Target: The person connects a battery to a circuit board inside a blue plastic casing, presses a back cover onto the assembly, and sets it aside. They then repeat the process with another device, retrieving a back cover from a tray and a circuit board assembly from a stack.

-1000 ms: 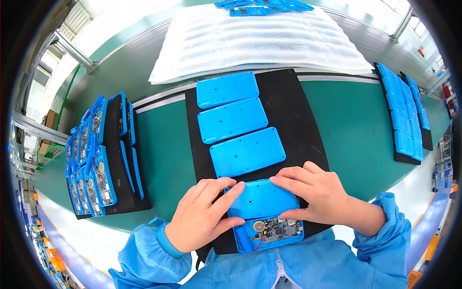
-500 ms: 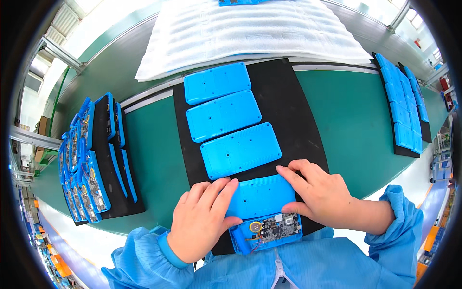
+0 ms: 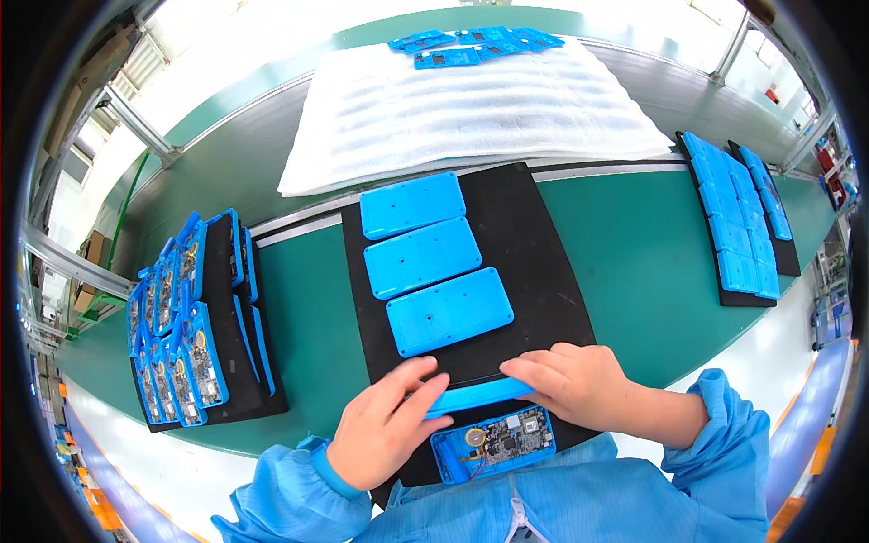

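Observation:
A blue plastic case point(image 3: 478, 396) is tipped up on its long side, so mostly its narrow edge shows. My left hand point(image 3: 385, 421) grips the left end between thumb and fingers. At the right end my right hand point(image 3: 575, 385) is closed on it, fingers along the top edge and thumb hidden. Just nearer to me lies an open blue case half point(image 3: 496, 445) with a circuit board, a round yellow-rimmed part and a blue cylinder at its left. Farther off, 3 flat blue cases point(image 3: 450, 310) lie in a column on the black foam mat point(image 3: 543, 262).
To the left, stacked black boards point(image 3: 226, 362) carry several open blue cases with circuit boards. On the right, black boards hold rows of closed blue cases point(image 3: 738, 213). A white padded sheet point(image 3: 480, 118) lies beyond the mat, with several blue parts point(image 3: 448, 58) at its far edge.
The case between my hands has gone from lying nearly flat to standing on its edge. My view has shifted, showing more of the far end of the white sheet.

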{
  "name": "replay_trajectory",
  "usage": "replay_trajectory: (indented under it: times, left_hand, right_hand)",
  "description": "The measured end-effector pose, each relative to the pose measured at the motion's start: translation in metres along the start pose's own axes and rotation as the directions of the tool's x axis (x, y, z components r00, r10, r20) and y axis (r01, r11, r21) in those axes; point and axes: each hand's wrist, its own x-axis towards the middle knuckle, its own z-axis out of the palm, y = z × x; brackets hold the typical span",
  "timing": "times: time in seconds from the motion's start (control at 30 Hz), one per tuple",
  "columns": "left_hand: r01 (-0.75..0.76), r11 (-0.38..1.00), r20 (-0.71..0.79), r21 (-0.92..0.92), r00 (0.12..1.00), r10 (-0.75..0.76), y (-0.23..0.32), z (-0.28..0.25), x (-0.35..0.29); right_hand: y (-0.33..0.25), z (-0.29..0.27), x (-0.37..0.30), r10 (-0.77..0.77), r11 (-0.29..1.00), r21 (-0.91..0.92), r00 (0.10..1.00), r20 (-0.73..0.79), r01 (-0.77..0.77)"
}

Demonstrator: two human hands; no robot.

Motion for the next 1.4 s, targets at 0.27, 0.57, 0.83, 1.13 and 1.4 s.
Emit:
replay_trajectory:
  times: [0.27,0.57,0.83,1.13,1.4]
  left_hand:
    - [-0.093,0.993,-0.097,-0.075,0.992,0.085,0.001,0.007,-0.009]
    - [-0.105,0.992,-0.119,-0.062,0.988,0.097,-0.002,0.007,-0.005]
    - [-0.089,0.996,-0.108,0.005,0.990,0.090,0.000,0.004,-0.005]
    - [-0.104,0.990,-0.129,-0.091,0.987,0.092,0.000,0.008,-0.010]
    - [0.118,0.993,-0.107,-0.006,0.987,-0.118,0.017,-0.010,0.014]
  right_hand:
    - [0.001,0.012,-0.008,-0.170,0.985,-0.019,0.940,-0.294,0.172]
    - [0.011,0.008,-0.005,-0.135,0.970,0.163,0.953,-0.270,0.183]
    - [0.007,0.004,-0.005,-0.103,0.992,0.044,0.966,-0.236,0.116]
    - [0.017,0.010,-0.006,-0.148,0.969,0.163,0.962,-0.230,0.188]
    - [0.021,0.004,0.005,0.064,0.867,0.498,0.997,-0.045,-0.033]
